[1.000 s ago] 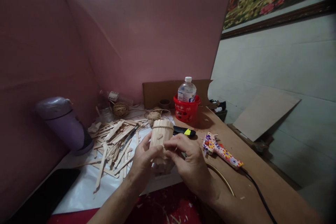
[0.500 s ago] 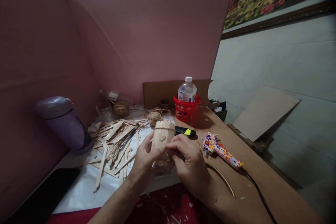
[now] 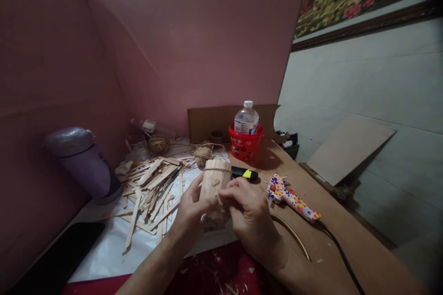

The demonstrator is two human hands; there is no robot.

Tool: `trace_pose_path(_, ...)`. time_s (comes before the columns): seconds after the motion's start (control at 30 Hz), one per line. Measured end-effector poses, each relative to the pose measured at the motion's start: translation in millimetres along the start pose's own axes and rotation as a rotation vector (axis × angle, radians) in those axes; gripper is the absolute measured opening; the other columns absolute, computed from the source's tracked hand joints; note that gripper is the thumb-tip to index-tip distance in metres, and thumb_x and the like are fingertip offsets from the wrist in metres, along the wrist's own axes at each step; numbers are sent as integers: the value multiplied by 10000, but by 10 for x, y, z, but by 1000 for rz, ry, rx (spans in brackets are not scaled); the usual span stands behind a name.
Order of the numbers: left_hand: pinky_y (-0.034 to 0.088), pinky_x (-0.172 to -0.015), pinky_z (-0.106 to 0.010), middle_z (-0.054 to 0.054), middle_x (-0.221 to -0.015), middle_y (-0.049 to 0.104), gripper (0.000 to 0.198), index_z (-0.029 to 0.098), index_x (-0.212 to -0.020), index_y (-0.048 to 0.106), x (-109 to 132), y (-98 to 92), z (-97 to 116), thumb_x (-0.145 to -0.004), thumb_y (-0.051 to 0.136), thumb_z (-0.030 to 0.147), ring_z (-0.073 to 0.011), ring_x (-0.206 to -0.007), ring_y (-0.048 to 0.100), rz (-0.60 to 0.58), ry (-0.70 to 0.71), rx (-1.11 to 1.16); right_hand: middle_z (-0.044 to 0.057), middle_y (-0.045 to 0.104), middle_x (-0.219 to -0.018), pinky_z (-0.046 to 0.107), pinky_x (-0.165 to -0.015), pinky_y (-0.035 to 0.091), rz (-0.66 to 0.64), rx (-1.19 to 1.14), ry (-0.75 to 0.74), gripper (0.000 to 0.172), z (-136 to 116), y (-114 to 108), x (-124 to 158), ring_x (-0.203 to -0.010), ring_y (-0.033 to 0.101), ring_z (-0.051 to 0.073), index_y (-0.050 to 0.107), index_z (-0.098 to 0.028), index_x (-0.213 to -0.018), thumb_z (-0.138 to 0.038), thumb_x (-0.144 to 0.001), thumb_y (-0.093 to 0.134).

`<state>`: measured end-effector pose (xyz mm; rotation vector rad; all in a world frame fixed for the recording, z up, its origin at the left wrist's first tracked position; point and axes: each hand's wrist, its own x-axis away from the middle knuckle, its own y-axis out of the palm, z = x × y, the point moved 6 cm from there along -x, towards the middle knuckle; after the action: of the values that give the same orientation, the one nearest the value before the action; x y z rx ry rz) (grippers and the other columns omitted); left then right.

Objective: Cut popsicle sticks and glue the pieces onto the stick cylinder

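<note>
Both of my hands hold a small cylinder made of upright wooden craft sticks (image 3: 215, 177), bound near its top with a strand of twine. My left hand (image 3: 190, 214) wraps around its left side, thumb pressed on the front. My right hand (image 3: 249, 215) grips the right side, its fingertips pinched against the sticks at mid-height. The cylinder stands slightly tilted above the white sheet (image 3: 104, 249).
A heap of loose craft sticks (image 3: 152, 184) lies left of my hands. Two twine balls (image 3: 159, 144), a red bucket (image 3: 245, 146) holding a water bottle (image 3: 246, 119), a black-yellow cutter (image 3: 244, 174), a floral glue gun (image 3: 290, 197) with cord, a purple jug (image 3: 81, 162) and a phone (image 3: 51, 262) surround them.
The stick cylinder has turned slightly in my hands and my right fingertips have shifted a little left across its front. Everything else is as before.
</note>
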<state>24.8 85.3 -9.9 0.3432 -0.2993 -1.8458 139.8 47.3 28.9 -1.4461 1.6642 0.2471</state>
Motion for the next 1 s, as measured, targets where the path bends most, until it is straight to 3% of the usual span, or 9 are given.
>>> trace_pose_path(0.4,484,-597,-258,-91,-931,679,556,178,-1238,498,31,68,39,-696,621,152,-160,-654,611,19,-59,66,30,532,-802,262,-652,416,2,-14,-6,269,-9,0,7,-743,529,153,633,-176,-823,24,-785,456)
trace_pose_path(0.57,484,-578,-254,-100,-888,675,500,148,-1173,534,19,60,13,-693,657,210,-186,-685,629,33,-52,65,27,544,-811,271,-658,421,-16,-10,-4,309,-32,1,10,-753,532,158,641,-191,-839,44,-751,460)
trace_pose_path(0.83,481,-506,-253,-62,-790,672,520,169,-1174,541,27,17,9,-669,656,222,-174,-599,611,59,-75,51,33,595,-787,283,-642,437,27,-125,202,150,105,-28,-27,-722,557,165,633,-190,-873,-161,-884,486)
trace_pose_path(1.0,473,-510,-250,-68,-761,671,542,150,-1155,558,23,34,22,-637,682,253,-167,-580,604,62,-91,80,39,591,-794,282,-651,440,22,-127,144,155,47,-27,-36,-734,551,167,649,-190,-837,-128,-860,509)
